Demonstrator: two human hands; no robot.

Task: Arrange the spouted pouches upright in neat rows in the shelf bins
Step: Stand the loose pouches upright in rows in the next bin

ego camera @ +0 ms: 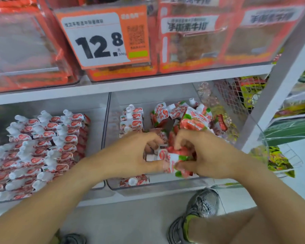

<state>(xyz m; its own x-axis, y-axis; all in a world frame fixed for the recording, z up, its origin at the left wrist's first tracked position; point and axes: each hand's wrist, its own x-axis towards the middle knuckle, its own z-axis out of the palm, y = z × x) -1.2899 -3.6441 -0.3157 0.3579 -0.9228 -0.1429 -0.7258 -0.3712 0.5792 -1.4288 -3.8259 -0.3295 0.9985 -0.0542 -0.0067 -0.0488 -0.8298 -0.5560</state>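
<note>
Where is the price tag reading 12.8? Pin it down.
In the head view, the price tag hangs upper left of centre on the front of an upper-shelf bin, above the divider between the two pouch bins, left of the orange snack packs.

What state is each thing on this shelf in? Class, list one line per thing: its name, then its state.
Left bin: filled, pouches upright in neat rows.
Right bin: partly filled; a tidy row at its left, a jumbled heap at its right.
Left hand: curled, gripping pouches.
Right hand: curled, gripping a pouch.
Price tag: upright, reads 12.8.
</note>
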